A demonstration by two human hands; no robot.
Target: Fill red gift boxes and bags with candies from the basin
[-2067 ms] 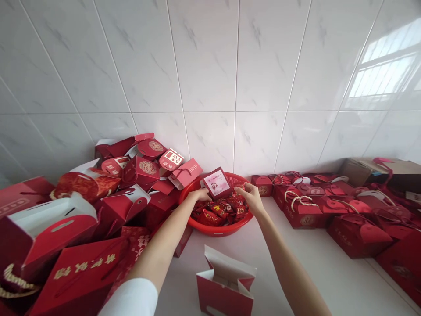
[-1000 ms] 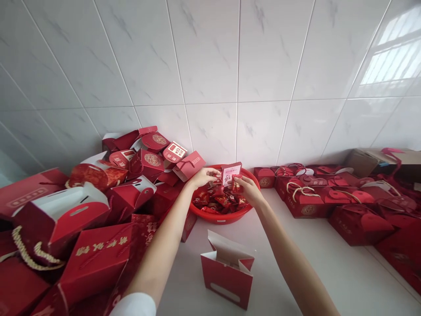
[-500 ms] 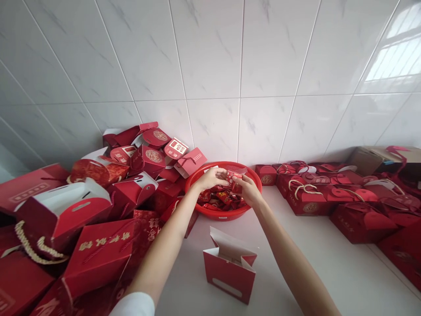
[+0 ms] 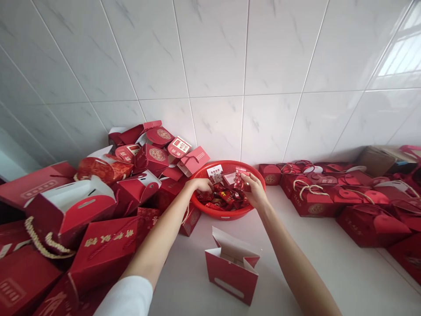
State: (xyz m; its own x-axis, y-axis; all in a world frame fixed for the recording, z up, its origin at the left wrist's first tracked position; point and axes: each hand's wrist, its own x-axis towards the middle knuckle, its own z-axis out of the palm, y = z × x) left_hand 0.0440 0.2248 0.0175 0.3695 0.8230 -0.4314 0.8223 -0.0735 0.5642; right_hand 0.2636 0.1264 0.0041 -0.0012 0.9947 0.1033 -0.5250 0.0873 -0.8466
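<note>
A red plastic basket (image 4: 226, 215) holds red-wrapped candies (image 4: 226, 195), with some white printed cards (image 4: 215, 171) at its back. At the basket's left side my left hand (image 4: 203, 186) reaches in. Its fingers are bunched together among the wrappers, and what they hold, if anything, is hidden. Over the right part of the basket my right hand (image 4: 255, 189) pinches a small red patterned packet (image 4: 241, 179) between thumb and fingers. Nearer to me, between my forearms, a red paper box (image 4: 232, 274) stands upright with its top unfolded and its pale inside showing.
Red gift boxes (image 4: 101, 250), many with rope handles, are heaped to the left. Closed red boxes (image 4: 309, 202) stand in rows on the right, with a brown carton (image 4: 384, 160) behind. A white tiled wall (image 4: 217, 127) rises behind the pale tabletop (image 4: 289, 237).
My left hand has moved away from my right hand, left and down into the basket. My right hand keeps the packet, shifted slightly right. The view has turned a little left.
</note>
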